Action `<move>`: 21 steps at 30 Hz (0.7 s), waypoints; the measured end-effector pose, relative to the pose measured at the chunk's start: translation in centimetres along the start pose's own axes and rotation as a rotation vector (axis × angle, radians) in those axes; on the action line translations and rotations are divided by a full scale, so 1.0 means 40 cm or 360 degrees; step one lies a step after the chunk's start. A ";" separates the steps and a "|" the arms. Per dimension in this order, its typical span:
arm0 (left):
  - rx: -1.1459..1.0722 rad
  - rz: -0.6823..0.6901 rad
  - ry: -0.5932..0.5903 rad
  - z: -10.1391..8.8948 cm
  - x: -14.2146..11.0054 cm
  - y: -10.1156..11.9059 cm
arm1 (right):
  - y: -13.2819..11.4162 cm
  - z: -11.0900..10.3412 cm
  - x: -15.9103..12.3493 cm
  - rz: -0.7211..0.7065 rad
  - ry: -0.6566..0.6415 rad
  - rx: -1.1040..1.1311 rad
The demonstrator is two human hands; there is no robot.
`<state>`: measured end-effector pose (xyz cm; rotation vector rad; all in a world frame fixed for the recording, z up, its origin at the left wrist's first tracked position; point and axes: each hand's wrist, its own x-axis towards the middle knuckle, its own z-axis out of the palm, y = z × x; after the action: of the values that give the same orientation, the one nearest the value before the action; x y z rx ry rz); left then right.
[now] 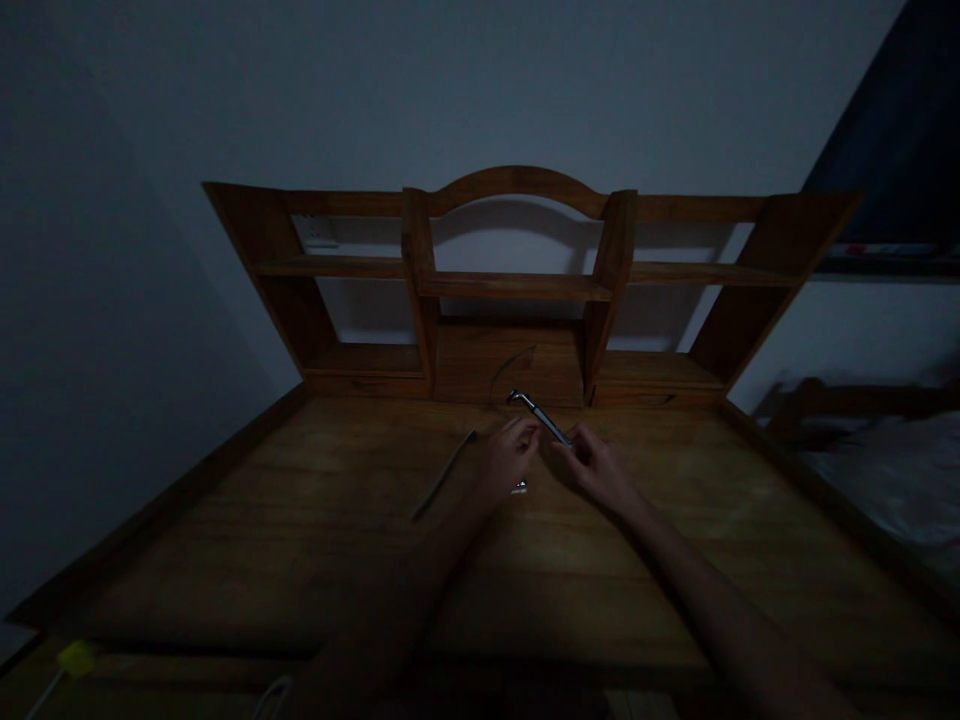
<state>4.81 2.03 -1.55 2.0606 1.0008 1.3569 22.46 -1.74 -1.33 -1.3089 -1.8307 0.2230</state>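
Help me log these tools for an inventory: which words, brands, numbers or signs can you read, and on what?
No text can be read.
Metal tool in the right hand: any marking is too small and dark.
Thin rod on the desk: none legible.
Wooden shelf unit: none visible.

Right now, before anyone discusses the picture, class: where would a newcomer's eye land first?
Probably on the shiny metal tool in the right hand, slanting up near the middle, with the left hand close beside it. Next, the wooden shelf unit with its arched top, at the back of the desk. Last, the yellow object at lower left.
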 end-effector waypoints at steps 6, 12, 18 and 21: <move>-0.0060 0.0054 0.0053 0.007 -0.008 0.015 | 0.004 0.002 0.003 -0.0025 0.0003 -0.0016; -0.0198 0.0001 0.0044 0.002 -0.010 0.021 | -0.001 0.001 0.002 -0.0029 -0.0107 -0.0009; -0.0134 -0.0007 0.0066 0.001 -0.014 0.029 | -0.010 -0.004 0.002 -0.0046 -0.0154 -0.0079; -0.0071 -0.0004 0.0073 0.001 -0.017 0.035 | -0.012 -0.004 0.002 -0.0066 -0.0154 -0.0123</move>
<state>5.12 0.65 -0.95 2.0036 0.9827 1.4185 22.24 -1.92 -0.92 -1.3316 -1.9637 0.1983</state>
